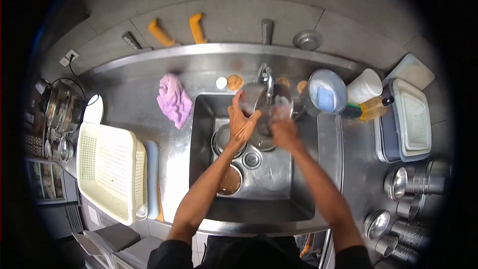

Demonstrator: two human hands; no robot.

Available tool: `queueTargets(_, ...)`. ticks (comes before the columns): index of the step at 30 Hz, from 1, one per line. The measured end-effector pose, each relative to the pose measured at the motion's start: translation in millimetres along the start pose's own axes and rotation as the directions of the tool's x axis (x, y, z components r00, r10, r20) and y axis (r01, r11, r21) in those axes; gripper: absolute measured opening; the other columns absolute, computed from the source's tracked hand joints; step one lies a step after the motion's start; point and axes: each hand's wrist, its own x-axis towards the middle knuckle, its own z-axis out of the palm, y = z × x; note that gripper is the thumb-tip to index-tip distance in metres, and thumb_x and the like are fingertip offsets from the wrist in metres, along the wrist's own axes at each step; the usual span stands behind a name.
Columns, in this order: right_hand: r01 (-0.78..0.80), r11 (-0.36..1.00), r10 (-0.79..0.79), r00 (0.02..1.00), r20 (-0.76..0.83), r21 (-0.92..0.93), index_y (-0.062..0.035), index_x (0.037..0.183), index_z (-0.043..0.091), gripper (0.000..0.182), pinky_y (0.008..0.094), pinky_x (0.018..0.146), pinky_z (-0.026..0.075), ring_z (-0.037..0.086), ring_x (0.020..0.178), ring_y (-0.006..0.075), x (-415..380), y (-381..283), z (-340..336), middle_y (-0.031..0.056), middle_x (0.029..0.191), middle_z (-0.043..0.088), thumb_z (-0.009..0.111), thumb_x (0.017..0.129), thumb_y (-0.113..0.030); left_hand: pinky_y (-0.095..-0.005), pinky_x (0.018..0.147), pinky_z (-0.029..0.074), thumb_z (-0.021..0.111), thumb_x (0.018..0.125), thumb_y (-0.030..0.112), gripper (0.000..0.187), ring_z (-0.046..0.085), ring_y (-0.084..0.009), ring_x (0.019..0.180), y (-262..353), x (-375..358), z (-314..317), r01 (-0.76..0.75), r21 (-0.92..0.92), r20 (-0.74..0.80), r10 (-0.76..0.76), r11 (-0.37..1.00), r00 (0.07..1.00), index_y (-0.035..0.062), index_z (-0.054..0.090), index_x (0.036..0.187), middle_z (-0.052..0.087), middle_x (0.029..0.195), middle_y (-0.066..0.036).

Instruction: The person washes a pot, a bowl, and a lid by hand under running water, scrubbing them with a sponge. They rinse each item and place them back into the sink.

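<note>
Under the tap (266, 75), a shiny metal bowl (252, 98) is held tilted over the back of the sink. My left hand (242, 123) grips its left side, with the fingers at the back and the thumb near the rim. My right hand (284, 128) is smeared by motion at the bowl's opening, so its fingers and anything in them cannot be made out. Below, in the sink (274, 182), lie a round metal pan (222, 137), a bowl of brownish liquid (230, 182) and another metal dish (263, 143) partly hidden by the hands.
Left of the sink lie a purple cloth (174, 100) and a cream plastic basket (107, 169). To the right stand a tub with a blue cloth (326, 92), a bottle of yellow liquid (373, 109) and stacked trays (411, 119). Orange-handled tools (197, 28) hang behind.
</note>
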Motion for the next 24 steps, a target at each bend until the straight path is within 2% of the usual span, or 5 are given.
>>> queueTargets(3, -0.227, 0.731, 0.162, 0.974, 0.159, 0.644, 0.0048, 0.090, 0.064, 0.024, 0.0507, 0.080, 0.051, 0.063, 0.089, 0.0476, -5, -59, -3, 0.0299, 0.088, 0.065, 0.064, 0.077, -0.015, -0.0429, 0.101, 0.039, 0.075, 0.073, 0.041, 0.088, 0.051, -0.0393, 0.112, -10, 8, 3, 0.158, 0.128, 0.016, -0.161, 0.979, 0.987, 0.0120, 0.034, 0.144, 0.053, 0.120, -0.026)
queueTargets(8, -0.394, 0.264, 0.681, 0.722, 0.120, 0.880, 0.0035, 0.090, 0.064, 0.040, 0.0377, 0.066, 0.047, 0.061, 0.074, 0.0178, -5, -26, 11, 0.0101, 0.081, 0.070, 0.070, 0.089, -0.036, -0.0468, 0.099, 0.040, 0.059, 0.082, 0.064, 0.088, 0.051, -0.0347, 0.121, -35, 26, -17, 0.458, -0.226, 0.292, -0.389, 0.860, 0.874, 0.0093, 0.034, 0.147, 0.047, 0.138, -0.023)
queueTargets(12, -0.064, -0.451, 0.777, 0.463, 0.427, 0.890, -0.0017, 0.111, 0.066, 0.059, 0.0337, 0.093, 0.048, 0.062, 0.103, 0.0193, -13, -4, -11, 0.0105, 0.111, 0.067, 0.060, 0.090, -0.057, -0.0658, 0.099, 0.030, 0.049, 0.084, 0.073, 0.092, 0.046, -0.0350, 0.126, -72, 25, -3, 0.578, -0.330, 0.386, -0.452, 0.747, 0.804, 0.0108, 0.033, 0.149, 0.045, 0.141, -0.023)
queueTargets(14, 0.059, -0.543, 0.759, 0.462, 0.459, 0.838, -0.0026, 0.118, 0.063, 0.060, 0.0348, 0.096, 0.046, 0.060, 0.110, 0.0202, -18, -8, -18, 0.0102, 0.118, 0.064, 0.059, 0.091, -0.056, -0.0486, 0.101, 0.041, 0.041, 0.092, 0.067, 0.072, 0.053, -0.0290, 0.123, -72, 22, -2, 0.894, -0.400, 0.784, -0.431, 0.201, 0.447, 0.0106, 0.052, 0.135, 0.055, 0.135, -0.013)
queueTargets(24, 0.117, -0.694, 0.544, 0.733, 0.409, 0.711, -0.0095, 0.136, 0.052, 0.051, 0.0402, 0.104, 0.044, 0.053, 0.123, 0.0214, -65, 30, 42, 0.0071, 0.135, 0.056, 0.049, 0.097, -0.041, -0.0354, 0.073, 0.049, 0.068, 0.084, 0.057, 0.057, 0.063, -0.0175, 0.078, -11, 62, 43, 0.440, 0.008, 0.483, -0.389, 0.898, 0.785, 0.0002, 0.071, 0.095, 0.069, 0.079, -0.010)
